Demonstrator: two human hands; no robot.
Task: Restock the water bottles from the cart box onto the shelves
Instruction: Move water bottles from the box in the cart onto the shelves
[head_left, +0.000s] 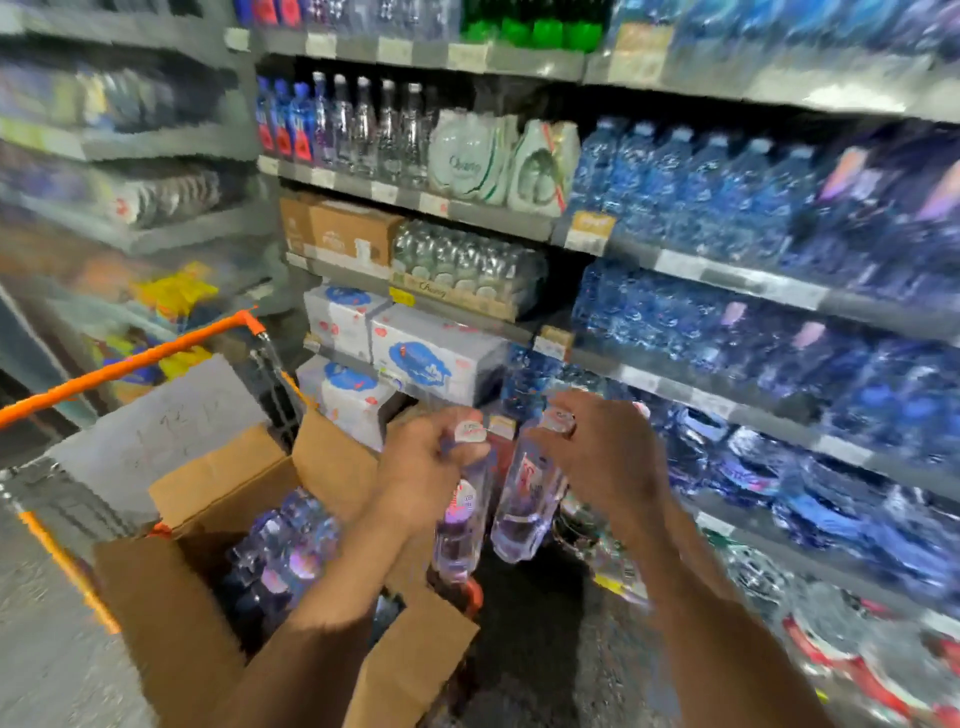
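Store aisle, grey shelves (717, 400) run along your right and ahead, packed with blue-tinted water bottle packs (701, 192); clear glass-look bottles (374, 130) and green-capped ones (530, 31) higher up, white cartons (431, 353) low at centre. Frame is motion-blurred, labels unreadable

Cart with orange handle (124, 364) sits at your left. Open cardboard box (171, 613) in it, flaps up, more water bottles (285, 551) packed inside

Your left hand (426, 467) grips one clear bottle (462, 519) at the neck, fingers curled round just under the cap, bottle hanging roughly upright, base down

Your right hand (608, 457) grips a second bottle (530, 509) the same way at the top, fingers wrapped over the cap end. That bottle leans a bit, base swung toward the left one

Both bottles are side by side, close together, can't tell if they touch. They're held in the air past the box's right flap, above the dark floor (535, 649), in front of the lower shelves, not on any shelf yet

Both forearms extend in from the bottom edge
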